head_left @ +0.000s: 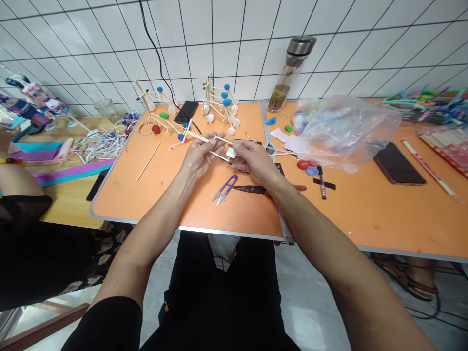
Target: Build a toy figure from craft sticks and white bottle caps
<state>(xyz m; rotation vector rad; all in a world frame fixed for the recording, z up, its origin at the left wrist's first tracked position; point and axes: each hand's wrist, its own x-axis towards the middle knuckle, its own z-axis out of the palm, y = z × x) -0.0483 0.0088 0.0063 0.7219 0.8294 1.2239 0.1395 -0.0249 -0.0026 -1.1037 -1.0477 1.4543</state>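
Observation:
My left hand [200, 157] is closed around the thin wooden sticks [199, 137] of a small stick frame, held just above the orange table. My right hand [255, 157] pinches the frame's other end by a white round cap [231, 152]. Part of the frame is hidden behind my fingers. Below my hands lie purple thread snips [225, 188] and dark-bladed pliers or scissors [252, 189], partly covered by my right wrist. A loose wooden stick [148, 162] rests left of my left hand.
Stick models with bottle-cap wheels [219, 102] stand near the wall, beside a phone [186, 112]. Further right are a glass tea bottle [280, 92], a plastic bag [347, 129] and another phone [399, 164]. A person's arm [22, 183] is at the left table.

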